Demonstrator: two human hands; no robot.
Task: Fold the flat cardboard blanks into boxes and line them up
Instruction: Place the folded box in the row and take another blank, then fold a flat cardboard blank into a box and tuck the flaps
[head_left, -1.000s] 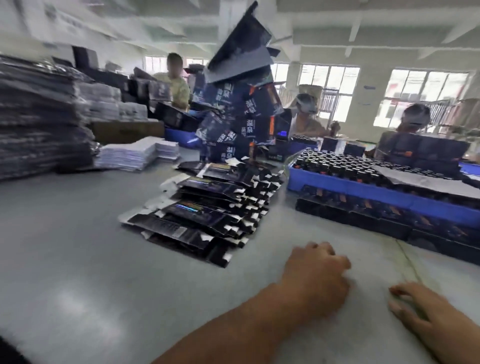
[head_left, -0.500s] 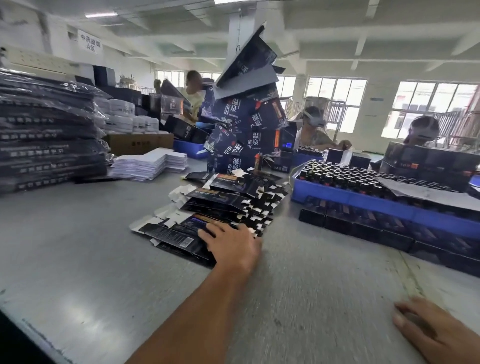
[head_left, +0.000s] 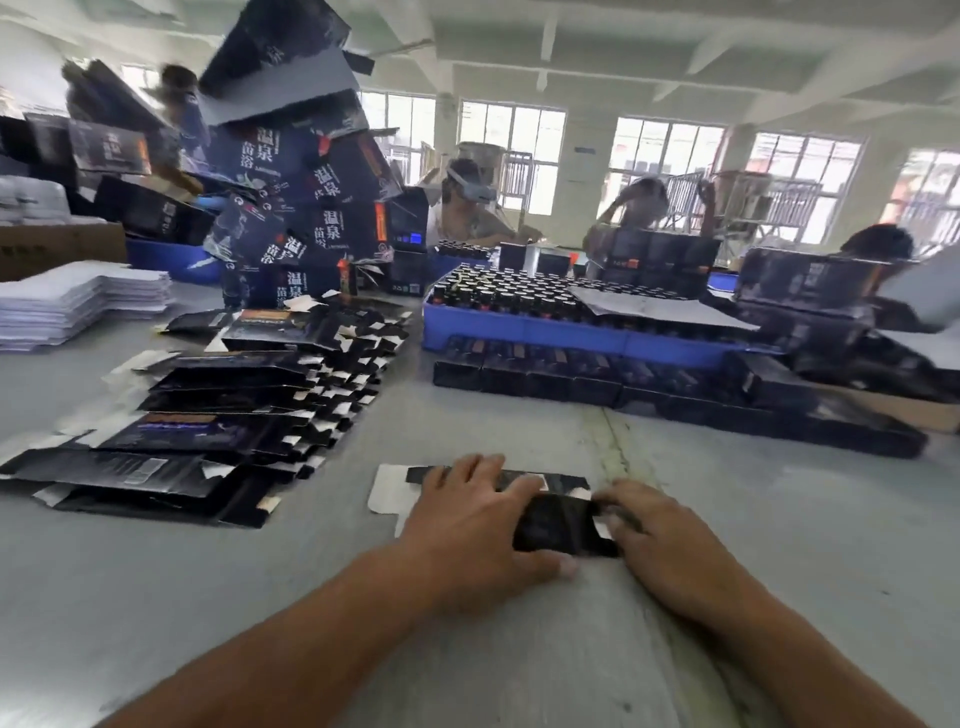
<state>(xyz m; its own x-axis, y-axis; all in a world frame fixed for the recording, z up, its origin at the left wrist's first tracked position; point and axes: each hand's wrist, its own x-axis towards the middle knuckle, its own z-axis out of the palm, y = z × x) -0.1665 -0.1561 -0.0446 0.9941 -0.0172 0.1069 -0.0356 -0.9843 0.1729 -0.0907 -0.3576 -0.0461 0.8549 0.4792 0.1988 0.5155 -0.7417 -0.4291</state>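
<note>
1. A blue tray (head_left: 524, 332) sits on the far right side of the grey table (head_left: 156, 571), packed with upright dark bottles (head_left: 498, 291); a sheet of grey card (head_left: 660, 306) lies over the tray's right part.
2. A row of folded black boxes (head_left: 571, 379) lines the table just in front of the tray.
3. A fanned stack of flat black blanks (head_left: 218, 415) lies to the left, with a leaning tower of dark blue cartons (head_left: 301, 208) behind it.
4. Between them, one flat blank (head_left: 558, 522) lies near the table's front.
5. The left hand (head_left: 467, 530) presses on the blank with fingers spread, thumb along its near edge.
6. The right hand (head_left: 660, 540) pinches the blank's right end flap.
7. Bare table surrounds both hands.
</note>
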